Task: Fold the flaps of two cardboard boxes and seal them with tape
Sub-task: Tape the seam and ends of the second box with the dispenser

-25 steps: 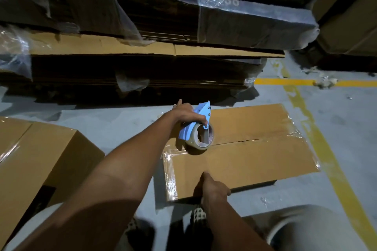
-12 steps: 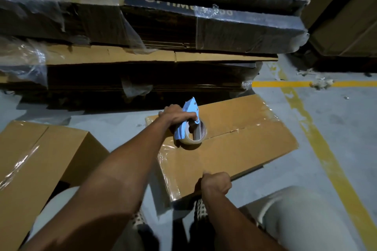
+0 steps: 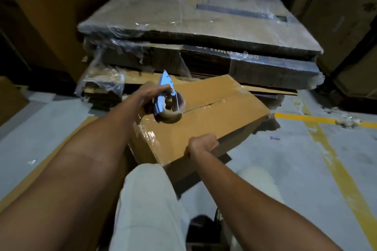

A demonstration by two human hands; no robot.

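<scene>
**On the grey floor: taping the centre seam**

Dead centre, the brown corrugated cardboard box (image 3: 204, 124) sits tilted on the grey concrete floor (image 3: 306, 169), its far side near the wrapped stack of flattened cartons (image 3: 204, 32) at twelve o'clock. The left hand (image 3: 151, 92) is closed around the blue tape dispenser with its clear roll (image 3: 170, 102), which rests on the flap seam. The right hand (image 3: 202, 144) is clenched over the near edge at six o'clock. Probably light and stiff but prone to sliding, the box is best steadied at edges or corners.

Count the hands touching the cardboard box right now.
1. The right hand grips the near edge of the cardboard box. The left hand holds the blue tape dispenser, whose roll sits on the box top at the center seam; its fingertips are partly hidden.
</scene>
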